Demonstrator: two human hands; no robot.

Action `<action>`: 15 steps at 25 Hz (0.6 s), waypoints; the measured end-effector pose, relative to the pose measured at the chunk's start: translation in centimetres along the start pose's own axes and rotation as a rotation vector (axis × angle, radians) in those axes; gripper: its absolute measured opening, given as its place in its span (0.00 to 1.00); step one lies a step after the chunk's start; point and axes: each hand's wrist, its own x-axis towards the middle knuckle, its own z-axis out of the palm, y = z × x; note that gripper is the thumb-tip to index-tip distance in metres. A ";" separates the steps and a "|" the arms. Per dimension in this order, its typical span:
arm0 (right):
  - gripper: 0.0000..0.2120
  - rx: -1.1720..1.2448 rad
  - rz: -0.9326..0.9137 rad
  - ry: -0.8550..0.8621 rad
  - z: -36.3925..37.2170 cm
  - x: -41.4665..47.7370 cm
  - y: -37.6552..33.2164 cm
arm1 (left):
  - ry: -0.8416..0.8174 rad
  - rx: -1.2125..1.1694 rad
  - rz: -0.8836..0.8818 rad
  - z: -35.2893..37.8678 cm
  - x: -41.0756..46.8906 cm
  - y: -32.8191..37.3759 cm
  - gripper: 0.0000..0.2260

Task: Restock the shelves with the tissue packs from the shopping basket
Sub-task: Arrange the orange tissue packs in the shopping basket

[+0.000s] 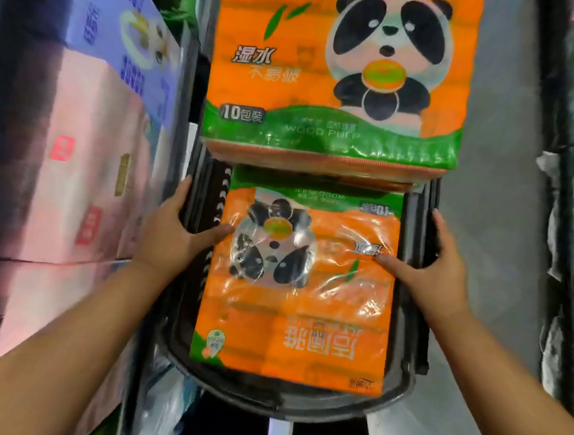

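Two orange tissue packs: the near pack (300,287) lies flat in the black basket (264,399), long axis running away from me; the far pack (338,70) overhangs the basket's far end. My left hand (171,232) and right hand (443,264) flank the near pack equally, fingers straight along the basket's sides, thumbs touching its wrapper, neither clamped.

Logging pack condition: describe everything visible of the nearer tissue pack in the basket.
The nearer tissue pack is orange with a green band and panda print, in crinkled plastic. It lies flat, print upside down, in the shopping basket, far end under another pack. Thumbs of left hand and right hand touch its top.
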 end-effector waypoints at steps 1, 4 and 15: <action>0.52 -0.010 -0.014 0.005 1.1 1.3 0.7 | 0.018 0.004 0.006 0.8 1.6 -0.9 0.44; 0.52 -0.013 -0.029 -0.001 4.3 4.5 3.4 | 0.027 -0.045 0.003 3.1 5.1 -4.9 0.41; 0.57 -0.047 -0.018 -0.054 13.0 12.7 14.4 | 0.065 -0.078 -0.083 11.2 10.5 -16.5 0.48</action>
